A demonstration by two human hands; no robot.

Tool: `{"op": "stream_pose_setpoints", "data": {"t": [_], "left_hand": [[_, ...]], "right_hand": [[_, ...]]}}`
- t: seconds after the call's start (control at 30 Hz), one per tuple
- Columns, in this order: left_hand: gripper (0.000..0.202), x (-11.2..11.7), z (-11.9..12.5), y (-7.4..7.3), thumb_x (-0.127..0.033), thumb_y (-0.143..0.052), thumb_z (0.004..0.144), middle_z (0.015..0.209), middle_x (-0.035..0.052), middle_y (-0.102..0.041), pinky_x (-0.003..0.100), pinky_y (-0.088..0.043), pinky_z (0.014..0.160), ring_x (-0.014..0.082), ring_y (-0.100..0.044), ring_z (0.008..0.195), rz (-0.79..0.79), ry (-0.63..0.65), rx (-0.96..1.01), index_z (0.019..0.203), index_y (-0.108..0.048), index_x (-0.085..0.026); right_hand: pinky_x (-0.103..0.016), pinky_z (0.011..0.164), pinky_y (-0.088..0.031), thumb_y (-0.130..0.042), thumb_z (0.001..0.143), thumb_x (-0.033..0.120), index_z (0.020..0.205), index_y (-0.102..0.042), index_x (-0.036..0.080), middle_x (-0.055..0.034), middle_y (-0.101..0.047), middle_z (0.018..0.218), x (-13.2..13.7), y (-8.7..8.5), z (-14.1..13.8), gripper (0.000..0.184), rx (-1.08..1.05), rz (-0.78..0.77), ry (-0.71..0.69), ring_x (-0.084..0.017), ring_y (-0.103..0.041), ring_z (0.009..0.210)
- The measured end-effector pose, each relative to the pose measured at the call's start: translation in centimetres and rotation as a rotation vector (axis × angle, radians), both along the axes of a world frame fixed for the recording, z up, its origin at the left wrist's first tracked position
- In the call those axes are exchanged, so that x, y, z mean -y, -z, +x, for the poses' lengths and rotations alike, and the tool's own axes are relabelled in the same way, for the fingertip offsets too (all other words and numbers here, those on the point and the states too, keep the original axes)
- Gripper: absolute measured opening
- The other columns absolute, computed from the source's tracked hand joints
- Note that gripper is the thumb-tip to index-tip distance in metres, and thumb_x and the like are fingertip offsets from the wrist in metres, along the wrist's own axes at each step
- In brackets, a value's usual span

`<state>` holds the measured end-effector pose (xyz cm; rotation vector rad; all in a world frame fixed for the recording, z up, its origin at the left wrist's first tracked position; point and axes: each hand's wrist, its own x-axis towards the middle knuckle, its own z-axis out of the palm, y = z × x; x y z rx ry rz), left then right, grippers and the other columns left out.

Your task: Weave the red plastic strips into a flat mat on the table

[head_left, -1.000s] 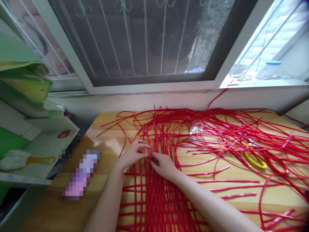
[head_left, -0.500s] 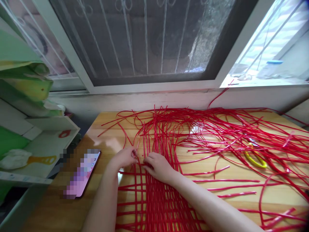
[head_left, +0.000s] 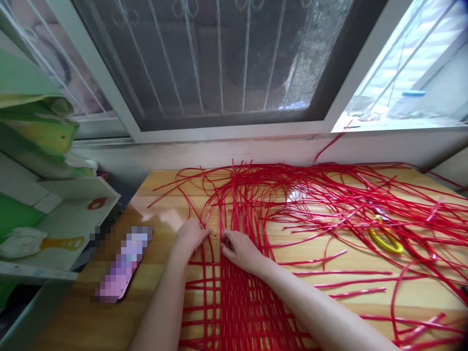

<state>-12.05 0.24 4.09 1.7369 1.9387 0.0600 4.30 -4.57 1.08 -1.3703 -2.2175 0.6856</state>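
A strip of red plastic strands, woven close in its middle and open at its left side, forms the woven piece [head_left: 248, 307] in front of me. At its upper left edge my left hand [head_left: 192, 236] is closed, finger and thumb pinching a red strand. My right hand [head_left: 239, 248] rests over the lengthwise strands just to the right, its curled fingertips gripping a red strand at the edge of the dense weave. A narrow gap separates the two hands. Loose ends of the lengthwise strands [head_left: 237, 204] run away from me beyond the hands.
A tangle of long red strands [head_left: 329, 195] covers the table's back and right. Scissors with yellow handles [head_left: 385, 241] lie among them. On the left is a blurred-out phone [head_left: 126, 268] on the wooden table [head_left: 153, 287]. A window [head_left: 226, 127] rises behind; a white shelf [head_left: 78, 214] stands left.
My left hand has turned over slightly and its fingers have shifted a little right. One strand near my right fingertips now lies closer to the dense weave. The right hand has barely moved.
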Motion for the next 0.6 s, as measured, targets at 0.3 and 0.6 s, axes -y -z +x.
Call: {"op": "stream_pose_setpoints", "data": {"t": [0.3, 0.6], "left_hand": [[0.019, -0.18, -0.31, 0.53, -0.031, -0.052, 0.068, 0.054, 0.0031, -0.057, 0.025, -0.031, 0.052, 0.0159, -0.054, 0.057, 0.056, -0.002, -0.001, 0.06, -0.059, -0.015], [0.021, 0.01, -0.43, -0.06, -0.034, -0.049, 0.072, 0.051, -0.0044, -0.046, 0.02, -0.03, 0.046, 0.0087, -0.044, 0.048, -0.009, 0.141, 0.317, 0.064, -0.055, -0.015]], "right_hand": [[-0.022, 0.058, -0.031, -0.045, 0.08, 0.02, 0.079, -0.05, 0.018, -0.0011, -0.055, 0.071, -0.03, 0.25, 0.1, 0.005, 0.0, 0.018, 0.002, -0.012, -0.048, 0.065], [-0.023, 0.058, -0.032, -0.045, 0.082, 0.022, 0.078, -0.049, 0.018, -0.0015, -0.056, 0.072, -0.09, 0.75, 0.04, 0.007, -0.023, 0.014, 0.055, -0.013, -0.05, 0.066]]}}
